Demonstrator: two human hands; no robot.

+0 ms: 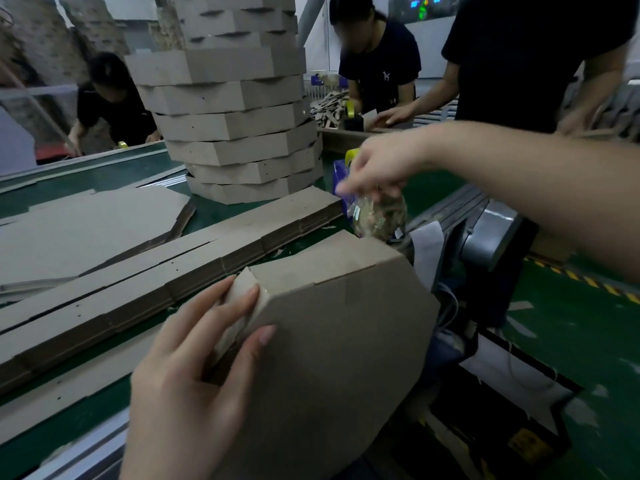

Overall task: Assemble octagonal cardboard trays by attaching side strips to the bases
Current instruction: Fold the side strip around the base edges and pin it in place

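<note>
Cardboard tray (329,323), sides seemingly on, gripped at one corner by left hand (194,368) in front of finished-tray stack (239,109); right hand (377,168) right of stack (grip blurred, cannot tell); flat side strips (156,268) before stack lie unassembled.

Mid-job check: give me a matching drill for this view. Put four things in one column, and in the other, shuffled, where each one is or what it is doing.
Things
1. left hand
2. right hand
3. stack of trays
4. side strips

Place or state
A. lying flat in long rows on the green table
B. gripping a corner of the tray nearest the camera
C. piled tall at the far side of the table
D. reaching out above the clear bag

Pairs: 1-B, 2-D, 3-C, 4-A
</note>
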